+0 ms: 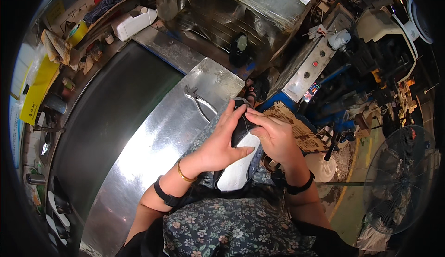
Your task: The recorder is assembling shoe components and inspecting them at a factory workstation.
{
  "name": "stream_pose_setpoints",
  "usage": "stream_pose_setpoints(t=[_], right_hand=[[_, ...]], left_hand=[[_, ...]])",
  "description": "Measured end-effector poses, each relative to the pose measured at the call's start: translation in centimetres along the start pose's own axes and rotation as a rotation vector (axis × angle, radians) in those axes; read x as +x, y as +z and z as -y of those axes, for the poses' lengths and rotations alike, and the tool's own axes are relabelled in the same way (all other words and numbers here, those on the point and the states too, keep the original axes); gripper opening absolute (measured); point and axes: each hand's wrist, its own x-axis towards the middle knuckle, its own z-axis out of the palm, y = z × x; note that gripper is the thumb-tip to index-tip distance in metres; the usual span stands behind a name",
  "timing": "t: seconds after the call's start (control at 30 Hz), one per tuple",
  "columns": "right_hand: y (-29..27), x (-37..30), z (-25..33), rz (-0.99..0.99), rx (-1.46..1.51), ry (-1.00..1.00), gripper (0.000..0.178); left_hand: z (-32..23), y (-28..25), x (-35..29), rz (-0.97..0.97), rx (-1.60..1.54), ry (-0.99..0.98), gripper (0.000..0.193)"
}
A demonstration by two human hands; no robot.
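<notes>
A black shoe with a white underside (234, 176) rests in my lap, its underside up and its narrow dark end pointing away from me. My left hand (218, 143) holds it from the left, thumb across the white underside and fingers along the dark edge. On the other side my right hand (276, 139) has its fingers bent together at the dark end, close to the left fingertips; what exactly they pinch is hidden. Metal pincers (200, 103) lie on the shiny metal table (143, 150) just beyond my left hand.
A dark conveyor belt (116, 90) runs along the left, with several shoes (58, 208) at its near end. A white jug (134, 24) stands behind it. At right are a control box (308, 67) with buttons and a large fan (401, 178).
</notes>
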Motion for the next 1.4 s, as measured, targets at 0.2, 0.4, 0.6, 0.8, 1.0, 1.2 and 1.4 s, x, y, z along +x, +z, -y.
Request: stream_pose_setpoints(t=[0.2,0.4,0.6,0.8,1.0,1.2,1.4], right_hand=[[-1.4,0.0,1.8,0.176,0.02,0.149,0.047],[-0.5,-1.8,2.5,0.075,0.043,0.145,0.044],[1.0,-3.0,1.0,-0.08,0.084,0.097,0.041],[7.5,-10.5,-0.1,-0.273,0.632,0.402,0.065],[2.6,-9.5,-3.0,-0.249,0.976,0.578,0.029],[7.3,-10.7,-2.8,-0.303,1.021,1.075,0.051],[4.9,-8.0,-1.0,-0.024,-0.109,0.489,0.037]], left_hand=[[0.0,0.1,-0.3,0.01,0.022,0.012,0.099],[-1.0,1.0,-1.4,-0.023,0.097,0.065,0.093],[-0.9,2.2,-1.4,-0.129,0.155,0.108,0.088],[-0.6,0.9,0.9,-0.21,0.359,0.161,0.079],[-1.5,0.4,4.2,-0.168,-0.493,-0.27,0.06],[0.8,3.2,-0.7,-0.233,-0.507,-0.153,0.061],[1.5,2.1,-0.4,-0.193,-0.505,-0.194,0.061]])
